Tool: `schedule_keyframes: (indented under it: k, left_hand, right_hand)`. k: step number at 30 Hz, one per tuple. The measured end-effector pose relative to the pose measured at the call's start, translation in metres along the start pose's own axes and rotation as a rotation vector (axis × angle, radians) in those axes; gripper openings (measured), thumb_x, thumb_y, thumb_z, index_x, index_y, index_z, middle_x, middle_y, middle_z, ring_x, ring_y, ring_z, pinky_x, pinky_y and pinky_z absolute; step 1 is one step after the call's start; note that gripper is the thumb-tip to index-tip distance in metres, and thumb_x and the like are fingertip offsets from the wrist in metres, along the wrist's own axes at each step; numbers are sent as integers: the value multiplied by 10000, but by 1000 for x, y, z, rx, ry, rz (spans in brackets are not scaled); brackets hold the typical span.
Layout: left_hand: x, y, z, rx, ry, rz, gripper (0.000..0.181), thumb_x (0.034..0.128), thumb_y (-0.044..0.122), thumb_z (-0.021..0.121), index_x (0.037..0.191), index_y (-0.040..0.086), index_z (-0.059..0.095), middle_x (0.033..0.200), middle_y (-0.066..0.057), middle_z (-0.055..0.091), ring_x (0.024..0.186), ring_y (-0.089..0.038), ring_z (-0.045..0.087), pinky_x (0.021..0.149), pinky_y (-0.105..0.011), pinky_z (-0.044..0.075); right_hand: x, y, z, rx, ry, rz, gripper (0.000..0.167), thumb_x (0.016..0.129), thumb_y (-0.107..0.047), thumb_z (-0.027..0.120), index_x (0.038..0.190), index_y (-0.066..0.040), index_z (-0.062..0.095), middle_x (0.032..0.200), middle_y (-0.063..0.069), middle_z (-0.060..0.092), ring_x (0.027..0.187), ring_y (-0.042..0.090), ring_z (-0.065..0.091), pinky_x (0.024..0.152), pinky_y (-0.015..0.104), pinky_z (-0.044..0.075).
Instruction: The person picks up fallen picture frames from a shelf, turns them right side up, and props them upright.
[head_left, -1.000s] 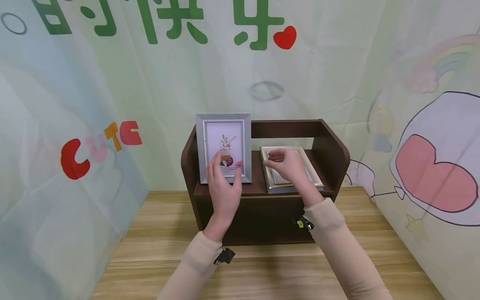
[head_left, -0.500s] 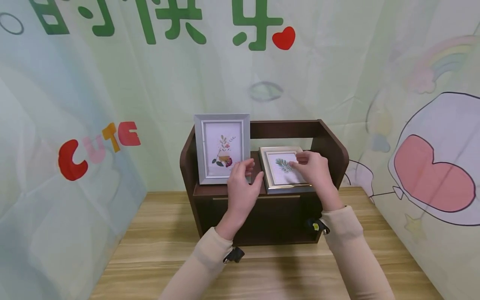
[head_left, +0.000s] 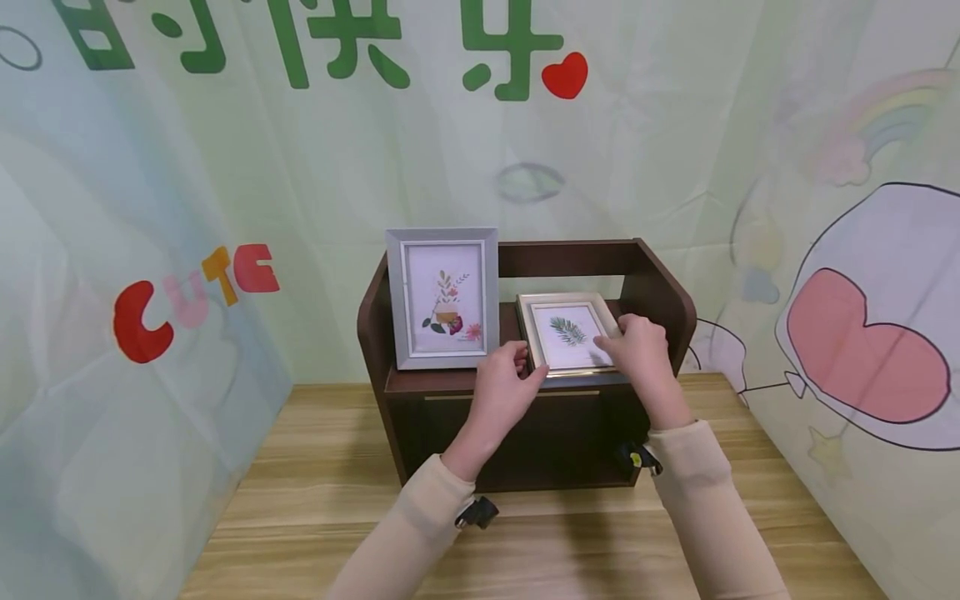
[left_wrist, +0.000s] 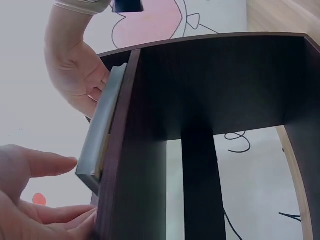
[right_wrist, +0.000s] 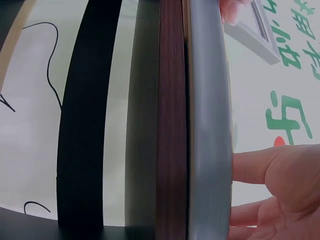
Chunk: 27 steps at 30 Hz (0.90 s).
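A gold-rimmed photo frame with a green leaf print (head_left: 567,332) lies flat on the right of the dark brown shelf's (head_left: 442,382) upper board. My left hand (head_left: 504,383) is at its front left corner, thumb tip at the corner and fingers beside the left edge; in the left wrist view the thumb (left_wrist: 52,164) and fingers stand apart. My right hand (head_left: 643,354) grips the right side, thumb over the face, fingers at the outer edge, partly hidden. The right wrist view shows its thumb (right_wrist: 250,167) against the photo frame's grey side (right_wrist: 211,125).
A larger silver-grey photo frame with a flower print (head_left: 442,297) stands upright at the shelf's left. The shelf has raised side panels (head_left: 660,292) and a back rail (head_left: 567,258). It stands on a wood-grain table (head_left: 300,500) before a printed cloth backdrop (head_left: 637,150).
My left hand has moved right, from the upright photo frame to the lying one's front left corner. My right hand has shifted from above the lying photo frame to its right edge.
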<state>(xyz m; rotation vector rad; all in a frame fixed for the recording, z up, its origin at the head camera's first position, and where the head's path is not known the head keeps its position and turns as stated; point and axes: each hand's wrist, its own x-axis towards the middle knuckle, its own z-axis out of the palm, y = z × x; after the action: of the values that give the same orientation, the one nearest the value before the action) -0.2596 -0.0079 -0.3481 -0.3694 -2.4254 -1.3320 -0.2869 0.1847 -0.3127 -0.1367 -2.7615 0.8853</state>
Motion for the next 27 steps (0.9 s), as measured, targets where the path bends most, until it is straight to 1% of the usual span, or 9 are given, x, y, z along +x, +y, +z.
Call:
schedule_keyframes:
  k: [2,6,9,12,15,19,23,27]
  left_hand:
    - [1,0,1,0,-14,-16,402,845,165,706,1166,-55,608,1072,-182,668,945,-256,662,826,-358,561]
    - [4,1,3,2,-16,-31,404,854,169,694,1182,-49,604,1089,-181,673,971,-260,662,848,-371,555]
    - [5,1,4,10,-7,-32,405,852,170,695,1182,-46,608,1093,-180,678,980,-261,664,854,-375,553]
    - [4,0,4,-17,5,-38,409,846,165,703,1184,-44,612,1121,-181,673,1001,-267,664,862,-374,551]
    - [3,-3,6,-61,23,-44,409,843,165,708,1187,-36,617,1162,-174,661,1025,-271,662,875,-365,545]
    - [1,-6,6,-104,41,-47,402,842,167,711,1187,-20,625,1183,-157,656,1038,-270,659,885,-360,541]
    - [-1,-7,7,-146,61,-53,404,836,163,719,1190,-6,624,1181,-150,658,1045,-264,658,884,-356,541]
    - [-3,-8,10,-200,90,-57,404,830,152,725,1189,-1,622,1176,-152,658,1051,-251,658,879,-336,540]
  right_hand:
    - [0,2,0,-17,-14,4,456,861,-252,669,1150,88,578,1065,266,622,820,321,526,683,395,460]
    - [2,4,0,-30,-30,-3,443,863,-260,671,1106,98,577,996,253,618,775,302,513,636,357,431]
    - [2,3,0,-25,-17,-7,413,861,-261,670,1052,97,591,941,240,616,749,295,504,617,345,416]
    - [2,1,2,-15,-3,5,407,859,-257,666,1040,100,595,936,243,616,749,299,500,619,352,416]
    - [1,1,3,5,-6,29,429,870,-247,652,1114,100,587,1030,268,622,803,317,519,681,395,458]
    - [0,2,5,38,-13,62,479,889,-225,629,1232,97,541,1190,286,586,913,342,533,828,463,491]
    - [-2,3,4,61,7,64,467,892,-195,609,1253,91,531,1231,280,568,969,353,522,895,484,473]
    - [-3,5,3,96,41,54,455,885,-129,563,1281,90,516,1280,278,546,1063,370,519,959,499,445]
